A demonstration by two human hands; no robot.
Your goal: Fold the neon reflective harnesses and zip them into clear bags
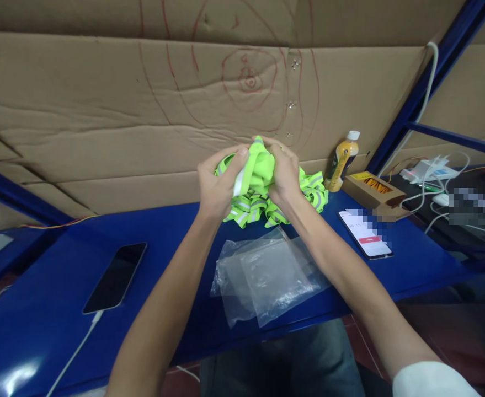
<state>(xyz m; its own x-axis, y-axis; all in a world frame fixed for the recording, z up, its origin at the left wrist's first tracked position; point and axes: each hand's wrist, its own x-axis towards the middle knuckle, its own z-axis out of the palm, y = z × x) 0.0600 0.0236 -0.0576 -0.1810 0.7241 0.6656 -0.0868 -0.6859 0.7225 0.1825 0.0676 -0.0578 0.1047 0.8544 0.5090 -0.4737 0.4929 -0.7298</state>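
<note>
Between my two hands, above the blue table, is a bunched neon-yellow reflective strap (259, 168) with grey-silver stripes. My left hand (219, 179) grips its left side, thumb on top. On the right side my right hand (282, 171) is closed around it; those fingertips are partly hidden behind the fabric. Below and behind the hands lies a heap of similar reflective straps (314, 190) on the table. Several clear plastic bags (273, 273) lie flat in front of the heap, under my forearms.
A dark phone (116, 278) with a white cable lies left on the blue table (155, 298). To the right are a lit phone (364, 234), an orange drink bottle (344, 160) and an open cardboard box (374, 190). A cardboard wall (101, 110) stands behind.
</note>
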